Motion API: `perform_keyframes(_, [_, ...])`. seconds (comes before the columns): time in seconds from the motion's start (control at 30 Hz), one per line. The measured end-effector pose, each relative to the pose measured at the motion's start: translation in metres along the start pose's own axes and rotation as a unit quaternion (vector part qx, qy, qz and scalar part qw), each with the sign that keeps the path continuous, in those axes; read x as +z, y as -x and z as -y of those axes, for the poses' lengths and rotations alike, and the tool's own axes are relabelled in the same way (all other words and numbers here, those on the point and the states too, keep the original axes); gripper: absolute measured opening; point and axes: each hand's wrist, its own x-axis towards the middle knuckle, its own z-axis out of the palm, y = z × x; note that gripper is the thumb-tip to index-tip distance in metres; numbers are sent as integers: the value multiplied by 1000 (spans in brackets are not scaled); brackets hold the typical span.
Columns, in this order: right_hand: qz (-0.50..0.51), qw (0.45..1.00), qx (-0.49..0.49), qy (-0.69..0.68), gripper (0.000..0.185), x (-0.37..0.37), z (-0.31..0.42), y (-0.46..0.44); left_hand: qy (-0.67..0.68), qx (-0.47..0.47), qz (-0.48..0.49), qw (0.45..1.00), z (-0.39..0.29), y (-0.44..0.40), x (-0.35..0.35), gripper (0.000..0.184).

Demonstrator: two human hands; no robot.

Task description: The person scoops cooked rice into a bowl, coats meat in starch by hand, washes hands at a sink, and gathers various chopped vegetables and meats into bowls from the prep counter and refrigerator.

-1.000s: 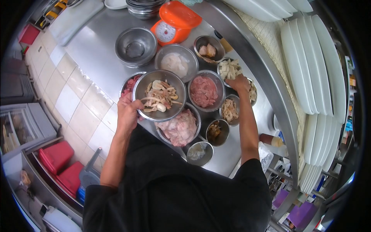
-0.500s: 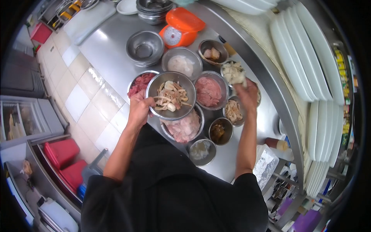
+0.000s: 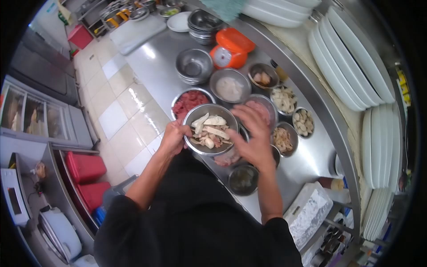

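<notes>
My left hand [image 3: 175, 136] grips the rim of a metal bowl [image 3: 211, 129], its thumb over the left edge. Pale slices and shredded pieces [image 3: 212, 132] fill the bowl's bottom. At the bowl's right side is my right hand [image 3: 251, 138], fingers apart and holding nothing. Behind the held bowl stands a bowl of red meat [image 3: 191, 102]. A bowl of pink meat [image 3: 261, 109] is partly hidden by my right hand. Farther right are bowls of pale slices [image 3: 283, 99], small whitish pieces [image 3: 303, 122] and shredded pieces [image 3: 283, 139].
An orange scale [image 3: 232, 48], stacked empty bowls [image 3: 194, 65], a bowl of whitish food [image 3: 230, 86] and a bowl with chunks [image 3: 263, 76] stand toward the back. Near my body is a dark-looking bowl [image 3: 243, 180]. White plates [image 3: 342, 62] line the right shelf.
My right hand has moved from the bowl of pale slices to the held bowl and opened. More pale slices lie in the held bowl. The view has shifted, moving the table items rightward.
</notes>
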Motion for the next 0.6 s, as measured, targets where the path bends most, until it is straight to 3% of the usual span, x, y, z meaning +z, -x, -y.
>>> perform_keyframes(0.07, [-83, 995, 48, 5, 22, -7, -1, 6, 6, 27, -75, 997, -24, -13, -22, 21])
perform_keyframes(0.13, [-63, 989, 133, -11, 13, -19, -8, 12, 37, 65, -112, 991, -53, -36, -46, 17])
perform_keyframes(0.27, [-142, 979, 148, -10, 7, -8, -34, 18, 59, 170, -134, 974, -125, -112, -119, 7])
perform_keyframes(0.33, [-230, 945, 223, -71, 5, 15, -43, 19, 80, 210, -141, 964, -162, -161, -151, 7])
perform_keyframes(0.6, [-357, 868, 345, -2, 7, 108, -29, -18, 191, 207, -187, 941, -279, -406, -249, 10])
